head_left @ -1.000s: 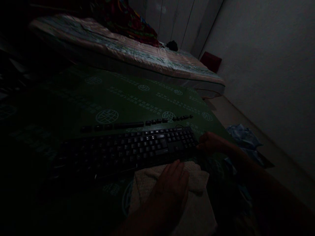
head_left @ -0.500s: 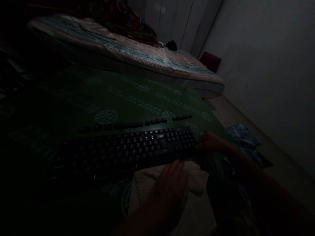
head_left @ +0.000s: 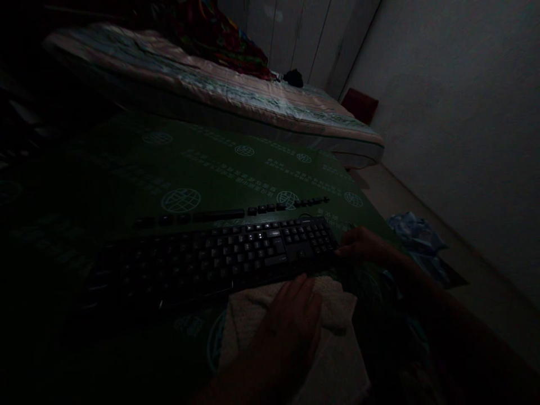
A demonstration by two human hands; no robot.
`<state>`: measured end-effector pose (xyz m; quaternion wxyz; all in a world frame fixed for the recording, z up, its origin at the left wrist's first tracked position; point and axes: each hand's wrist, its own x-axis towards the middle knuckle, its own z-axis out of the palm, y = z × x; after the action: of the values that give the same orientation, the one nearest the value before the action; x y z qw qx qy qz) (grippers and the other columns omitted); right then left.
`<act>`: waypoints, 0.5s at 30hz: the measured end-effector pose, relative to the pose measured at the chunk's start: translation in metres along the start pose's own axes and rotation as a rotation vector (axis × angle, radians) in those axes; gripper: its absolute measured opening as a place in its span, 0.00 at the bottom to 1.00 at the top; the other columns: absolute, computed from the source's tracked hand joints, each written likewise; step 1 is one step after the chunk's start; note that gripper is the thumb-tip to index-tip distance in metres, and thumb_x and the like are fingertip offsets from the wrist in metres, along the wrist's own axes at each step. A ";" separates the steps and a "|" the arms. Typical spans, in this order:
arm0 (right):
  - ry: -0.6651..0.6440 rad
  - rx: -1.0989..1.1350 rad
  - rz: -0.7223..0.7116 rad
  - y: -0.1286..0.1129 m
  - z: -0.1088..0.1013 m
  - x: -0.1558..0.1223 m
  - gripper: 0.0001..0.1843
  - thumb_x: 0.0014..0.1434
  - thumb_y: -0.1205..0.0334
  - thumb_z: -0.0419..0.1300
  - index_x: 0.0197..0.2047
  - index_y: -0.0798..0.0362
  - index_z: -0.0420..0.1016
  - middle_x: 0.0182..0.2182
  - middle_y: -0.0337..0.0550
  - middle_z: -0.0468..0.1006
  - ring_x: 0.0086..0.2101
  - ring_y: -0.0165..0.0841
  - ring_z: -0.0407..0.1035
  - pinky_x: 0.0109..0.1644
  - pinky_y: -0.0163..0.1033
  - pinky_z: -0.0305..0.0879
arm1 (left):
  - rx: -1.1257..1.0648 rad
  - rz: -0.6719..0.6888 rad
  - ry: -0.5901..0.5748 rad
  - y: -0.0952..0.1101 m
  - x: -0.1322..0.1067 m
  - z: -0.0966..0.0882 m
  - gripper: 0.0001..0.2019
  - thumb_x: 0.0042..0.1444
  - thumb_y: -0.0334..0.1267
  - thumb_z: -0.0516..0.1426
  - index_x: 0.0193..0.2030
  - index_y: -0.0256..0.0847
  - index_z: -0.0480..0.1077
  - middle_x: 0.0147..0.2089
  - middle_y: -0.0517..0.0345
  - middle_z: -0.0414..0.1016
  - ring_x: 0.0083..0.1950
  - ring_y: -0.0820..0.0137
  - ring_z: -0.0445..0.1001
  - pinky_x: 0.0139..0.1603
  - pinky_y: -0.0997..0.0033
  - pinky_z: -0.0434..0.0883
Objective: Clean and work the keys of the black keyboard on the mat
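Observation:
A black keyboard (head_left: pixel 240 253) lies at a slant on the green table sheet, its near left end lost in the dark. My left hand (head_left: pixel 293 315) rests flat on a folded pale cloth (head_left: pixel 337 315) just in front of the keyboard, fingers stretched towards it. At the keyboard's right end is my right hand (head_left: pixel 358 244), its fingers closed on the corner. Beyond the keyboard runs a row of loose black keycaps (head_left: pixel 262 208), with a long space-bar key (head_left: pixel 219 215) among them.
The table sheet (head_left: pixel 219 174) carries printed globe marks. Past the table's far side stands a mattress (head_left: pixel 270 109) with a dark red patterned blanket (head_left: pixel 219 48). A bluish crumpled bundle (head_left: pixel 415 230) is on the floor at right, near a pale wall (head_left: pixel 472 112). The light is very dim.
Both hands, the keyboard and the cloth keep their places. The view has shifted only very slightly.

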<state>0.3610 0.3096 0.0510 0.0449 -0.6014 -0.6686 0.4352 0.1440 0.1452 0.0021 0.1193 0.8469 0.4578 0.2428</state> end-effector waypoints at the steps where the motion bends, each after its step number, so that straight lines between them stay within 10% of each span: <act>1: 0.000 0.002 0.009 0.000 0.000 0.000 0.17 0.39 0.52 0.67 0.19 0.55 0.66 0.14 0.34 0.67 0.17 0.25 0.61 0.20 0.30 0.57 | 0.003 -0.001 -0.006 0.000 0.000 0.000 0.18 0.57 0.29 0.51 0.55 0.34 0.64 0.62 0.42 0.65 0.64 0.55 0.61 0.62 0.50 0.63; 15: -0.076 0.091 0.135 0.004 -0.003 0.007 0.23 0.34 0.47 0.72 0.20 0.55 0.67 0.14 0.36 0.71 0.15 0.25 0.64 0.18 0.30 0.59 | -0.006 0.007 0.009 0.000 0.000 -0.002 0.18 0.57 0.29 0.51 0.55 0.35 0.64 0.61 0.43 0.65 0.64 0.56 0.61 0.61 0.51 0.64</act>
<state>0.3642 0.3165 0.0469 0.0174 -0.6254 -0.6074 0.4896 0.1430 0.1453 0.0042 0.1190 0.8470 0.4547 0.2484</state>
